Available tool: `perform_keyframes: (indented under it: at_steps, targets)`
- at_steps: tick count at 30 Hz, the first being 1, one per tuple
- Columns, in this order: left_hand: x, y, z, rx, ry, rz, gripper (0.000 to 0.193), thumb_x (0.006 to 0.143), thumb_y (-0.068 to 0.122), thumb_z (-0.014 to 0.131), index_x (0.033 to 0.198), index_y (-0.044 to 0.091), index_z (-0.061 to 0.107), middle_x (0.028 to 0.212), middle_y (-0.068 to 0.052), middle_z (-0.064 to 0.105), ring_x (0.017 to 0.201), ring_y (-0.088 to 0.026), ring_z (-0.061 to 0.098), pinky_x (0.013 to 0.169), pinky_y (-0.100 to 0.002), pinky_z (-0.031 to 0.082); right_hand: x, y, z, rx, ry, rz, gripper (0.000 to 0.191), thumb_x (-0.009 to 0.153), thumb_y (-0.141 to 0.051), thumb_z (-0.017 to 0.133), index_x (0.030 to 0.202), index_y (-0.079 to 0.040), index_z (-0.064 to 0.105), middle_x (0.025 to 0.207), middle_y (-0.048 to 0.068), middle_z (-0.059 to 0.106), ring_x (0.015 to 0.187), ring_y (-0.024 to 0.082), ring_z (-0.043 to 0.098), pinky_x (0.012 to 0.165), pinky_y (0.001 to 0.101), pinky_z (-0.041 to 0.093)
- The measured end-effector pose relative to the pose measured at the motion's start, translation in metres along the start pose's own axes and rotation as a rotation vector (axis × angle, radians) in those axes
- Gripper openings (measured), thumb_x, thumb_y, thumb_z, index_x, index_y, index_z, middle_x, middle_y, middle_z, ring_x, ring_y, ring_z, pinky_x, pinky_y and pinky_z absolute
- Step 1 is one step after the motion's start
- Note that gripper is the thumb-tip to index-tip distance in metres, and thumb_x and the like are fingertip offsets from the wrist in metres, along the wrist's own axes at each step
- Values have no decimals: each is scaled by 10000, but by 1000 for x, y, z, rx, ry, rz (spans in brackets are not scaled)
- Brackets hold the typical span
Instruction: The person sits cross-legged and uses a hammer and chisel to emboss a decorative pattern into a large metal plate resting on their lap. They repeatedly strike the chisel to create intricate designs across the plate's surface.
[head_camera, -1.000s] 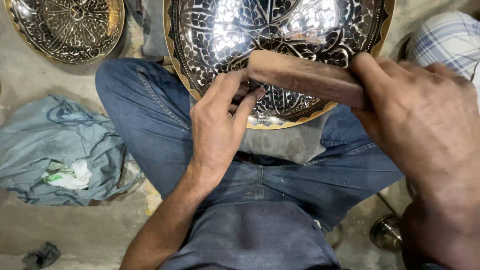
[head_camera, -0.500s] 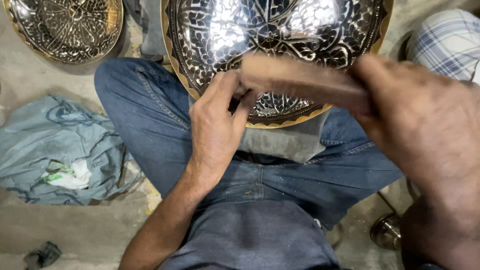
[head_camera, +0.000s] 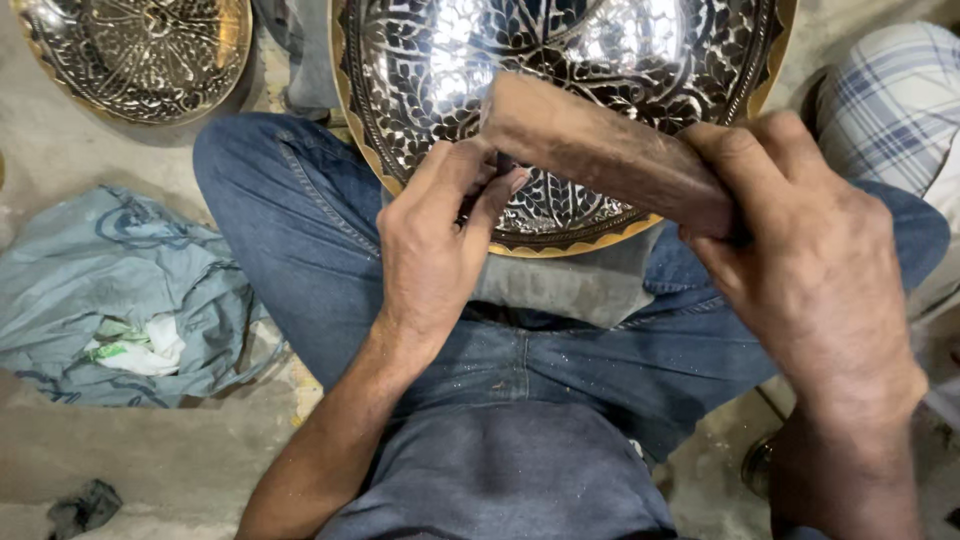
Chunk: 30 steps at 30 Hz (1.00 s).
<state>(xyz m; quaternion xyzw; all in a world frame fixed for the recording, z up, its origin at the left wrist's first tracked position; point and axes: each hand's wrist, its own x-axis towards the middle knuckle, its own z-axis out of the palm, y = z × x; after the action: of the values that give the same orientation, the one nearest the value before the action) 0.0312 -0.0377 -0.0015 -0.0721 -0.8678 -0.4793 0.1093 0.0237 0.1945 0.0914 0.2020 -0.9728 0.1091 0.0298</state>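
Right hand (head_camera: 810, 270) comes in from the near right with its back turned up toward the camera, fingers wrapped tight around one end of a brown wooden block (head_camera: 600, 150), which slants up and to the left over the plate. Left hand (head_camera: 435, 245) reaches up from the near centre, forearm angled along the thigh, fingers drawn together in a pinch on a small dark tool (head_camera: 500, 170) whose tip is hidden under the block's far left end. Both hands work over the large engraved metal plate (head_camera: 450, 70), a round, shiny dish with a dense leaf-and-petal pattern in silver and black and a scalloped golden rim; it leans on a grey cloth pad (head_camera: 570, 285) in the lap, between knees in worn blue jeans (head_camera: 290, 230) flecked with fine metal dust. At the far left a second engraved plate (head_camera: 140, 50), similar in pattern, lies on the rough concrete floor (head_camera: 60, 160). On the left a crumpled pale blue bag (head_camera: 110, 280) holds a wad of white paper (head_camera: 135, 345). At the far right shows a blue-and-white checked cloth (head_camera: 890, 100).
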Motion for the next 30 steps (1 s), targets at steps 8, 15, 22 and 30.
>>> perform_keyframes:
  at_steps: [8, 15, 22, 30]
  targets:
    - [-1, 4, -2, -9, 30, 45, 295, 1017, 58, 762, 1280, 48, 629, 1098, -101, 696, 984, -246, 742, 827, -360, 585, 3, -5, -2, -203, 54, 29, 316, 890, -176, 866, 1108, -41, 680, 899, 93, 709, 742, 239, 682, 670, 375, 531]
    - [-2, 3, 1, 54, 38, 1, 309, 999, 100, 786, 1265, 34, 643, 1035, -96, 690, 904, -223, 731, 774, -357, 578, -5, 10, 0, -218, 107, 1, 292, 996, -179, 868, 1135, -32, 657, 932, 100, 695, 824, 240, 692, 735, 374, 539]
    - [-3, 0, 2, 81, 26, 26, 314, 1015, 107, 768, 1300, 49, 649, 1054, -80, 697, 909, -189, 730, 778, -331, 587, -5, 19, 6, -116, -42, 77, 357, 897, -108, 850, 1123, 19, 605, 828, 155, 680, 737, 318, 706, 654, 421, 575]
    - [-3, 2, 3, 17, 48, 38, 315, 1019, 84, 772, 1302, 47, 640, 1059, -75, 704, 911, -174, 742, 769, -316, 600, -3, 21, 3, -261, -49, -49, 264, 954, -201, 806, 1030, -11, 640, 726, 114, 670, 548, 205, 635, 512, 356, 529]
